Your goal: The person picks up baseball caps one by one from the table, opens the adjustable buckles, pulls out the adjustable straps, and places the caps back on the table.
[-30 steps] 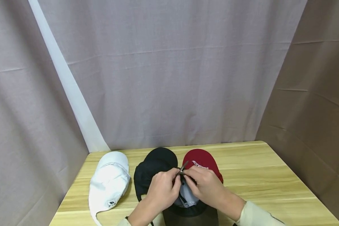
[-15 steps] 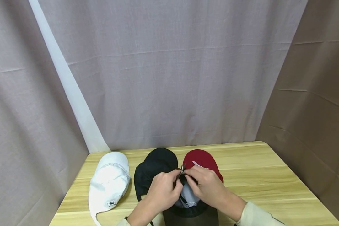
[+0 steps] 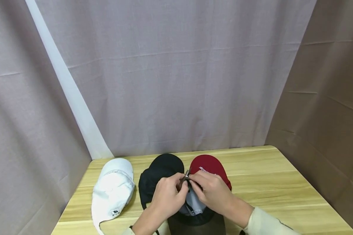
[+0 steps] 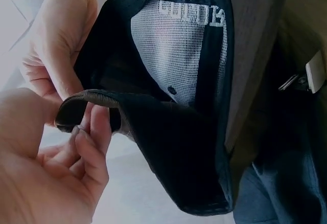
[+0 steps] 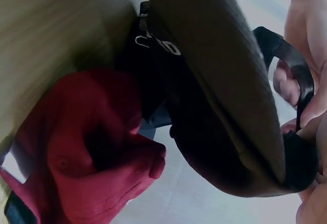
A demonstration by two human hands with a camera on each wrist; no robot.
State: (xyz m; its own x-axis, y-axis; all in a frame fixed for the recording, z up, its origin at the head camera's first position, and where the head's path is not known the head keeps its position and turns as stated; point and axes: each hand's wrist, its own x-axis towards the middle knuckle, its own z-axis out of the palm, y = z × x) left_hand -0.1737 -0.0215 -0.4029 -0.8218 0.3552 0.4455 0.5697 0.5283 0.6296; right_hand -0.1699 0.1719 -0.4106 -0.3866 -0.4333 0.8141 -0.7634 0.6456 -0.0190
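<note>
A dark brown baseball cap (image 3: pixel 197 227) lies with its hollow side toward me and its brim nearest, showing grey mesh lining (image 4: pixel 171 45). My left hand (image 3: pixel 168 199) pinches the cap's back strap (image 5: pixel 301 78) from the left, thumb against fingers. From the right, my right hand (image 3: pixel 214 192) pinches the same strap at a small metal buckle (image 3: pixel 187 175). Both hands' fingertips nearly meet there, and a short strap end sticks up between them. In the left wrist view the strap bends into a loop beside the fingers; the fingers partly hide the buckle.
A black cap (image 3: pixel 161 173) lies just behind the left hand, and a red cap (image 3: pixel 209 163) behind the right. Farther left is a white cap (image 3: pixel 113 192), its strap trailing. All rest on a wooden table (image 3: pixel 267 182) backed by grey curtains (image 3: pixel 176 81).
Both hands stay at the strap, with small finger movements. The strap end and buckle between the fingertips have tilted slightly; the caps on the table have not moved.
</note>
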